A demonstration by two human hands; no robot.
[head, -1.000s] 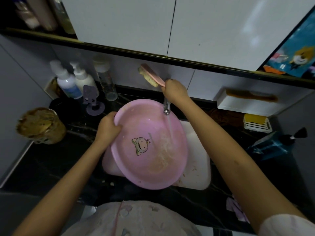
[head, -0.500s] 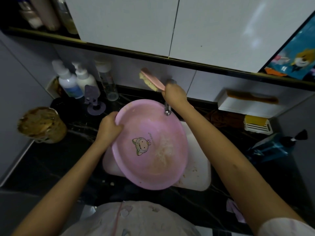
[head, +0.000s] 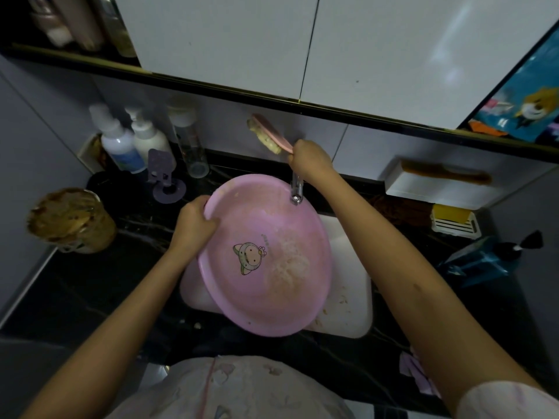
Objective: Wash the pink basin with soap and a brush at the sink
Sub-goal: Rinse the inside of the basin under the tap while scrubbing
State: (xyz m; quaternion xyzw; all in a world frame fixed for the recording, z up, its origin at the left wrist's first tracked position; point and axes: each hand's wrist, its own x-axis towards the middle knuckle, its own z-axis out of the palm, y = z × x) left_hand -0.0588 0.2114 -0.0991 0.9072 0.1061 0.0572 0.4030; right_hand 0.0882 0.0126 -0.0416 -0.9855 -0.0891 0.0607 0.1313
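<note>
The pink basin (head: 242,285), with a cartoon figure on its bottom and a soapy smear beside it, is tilted over the white sink (head: 351,297). My left hand (head: 193,225) grips its upper left rim. My right hand (head: 311,158) is above the tap (head: 297,189) at the basin's far edge and holds a pink-handled brush (head: 267,137), bristles pointing up and left. No water runs from the tap.
Several bottles (head: 133,140) and a purple holder (head: 165,176) stand at the back left of the dark counter. A brown-crusted tub (head: 71,220) sits at the left. A soap dish (head: 453,220), a white box with a comb (head: 438,184) and a blue pouch (head: 484,261) lie on the right.
The stream of water from the tap has stopped. My right hand has stayed at the tap with the brush. The basin and my left hand have barely moved.
</note>
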